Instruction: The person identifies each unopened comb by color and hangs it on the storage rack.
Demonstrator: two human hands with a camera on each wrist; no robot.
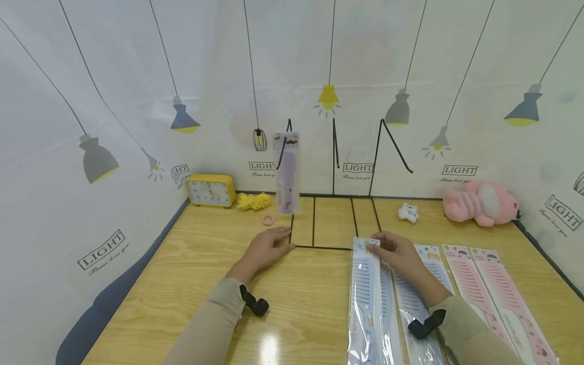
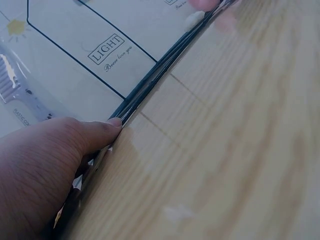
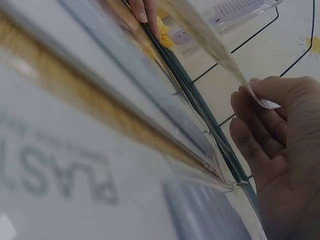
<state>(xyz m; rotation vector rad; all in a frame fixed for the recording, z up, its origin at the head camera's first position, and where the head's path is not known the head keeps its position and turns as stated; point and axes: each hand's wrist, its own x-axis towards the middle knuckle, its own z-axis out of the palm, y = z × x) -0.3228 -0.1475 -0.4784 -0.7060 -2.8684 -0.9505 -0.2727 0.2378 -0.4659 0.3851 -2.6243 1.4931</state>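
My right hand [image 1: 403, 257] pinches the top corner of a blue comb in a clear package [image 1: 363, 294]. In the right wrist view that package [image 3: 220, 47] is raised edge-on between thumb and fingers. More blue packaged combs [image 1: 412, 291] lie beside and partly under it. My left hand [image 1: 264, 251] rests on the table at the front left corner of a black wire rack [image 1: 324, 248], its thumb beside the wire in the left wrist view. A purple packaged comb [image 1: 286, 175] hangs on the rack's left hook; the middle and right hooks carry nothing.
Pink packaged combs [image 1: 499, 289] lie at the right. Along the back stand a yellow clock [image 1: 211, 190], a yellow yarn bundle [image 1: 253, 201], a pink ring [image 1: 268, 219], a white star [image 1: 408, 213] and a pink plush toy [image 1: 481, 204]. A printed cloth [image 1: 292, 61] hangs behind.
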